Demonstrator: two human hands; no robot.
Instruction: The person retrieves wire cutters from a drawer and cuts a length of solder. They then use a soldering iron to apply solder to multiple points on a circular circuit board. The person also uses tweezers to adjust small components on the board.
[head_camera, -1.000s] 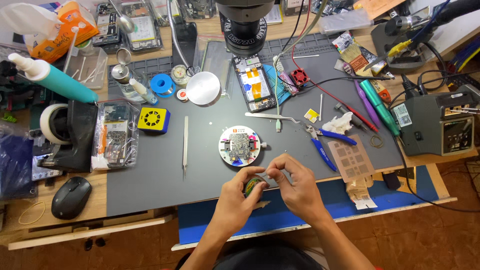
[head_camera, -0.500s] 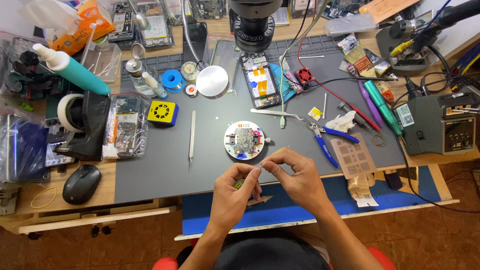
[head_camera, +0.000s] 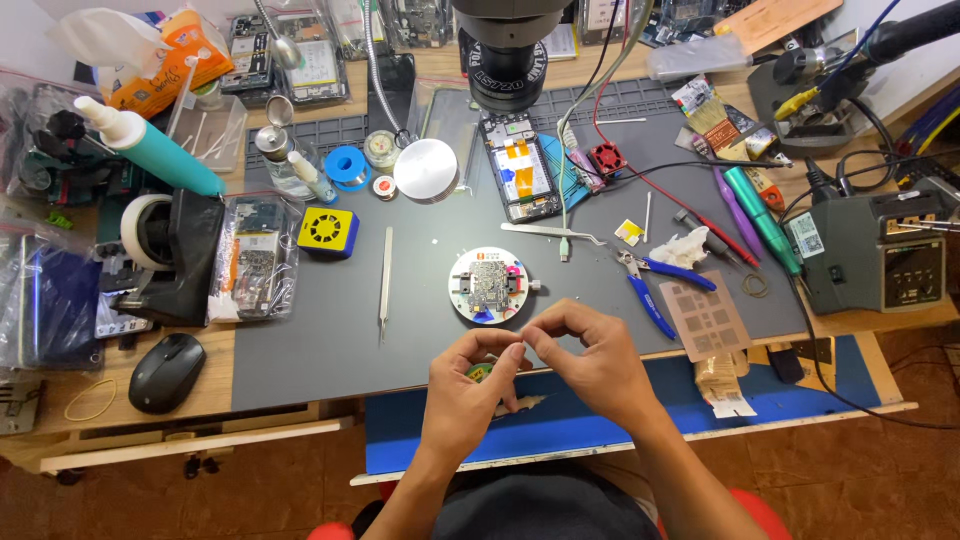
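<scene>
While left hand (head_camera: 468, 385) and right hand (head_camera: 592, 362) pinch one small, partly hidden item (head_camera: 478, 372) between fingertips over the mat's (head_camera: 300, 340) near edge, beyond them sit round board holder (head_camera: 487, 285), tweezers (head_camera: 385, 283) unused, opened phone (head_camera: 521, 177) farthest; work seemingly mid-way.

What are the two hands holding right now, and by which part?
Both hands, left hand and right hand, pinch something tiny between their fingers just below the round white board holder. It is too small to identify, so the grip point cannot be told.
</scene>
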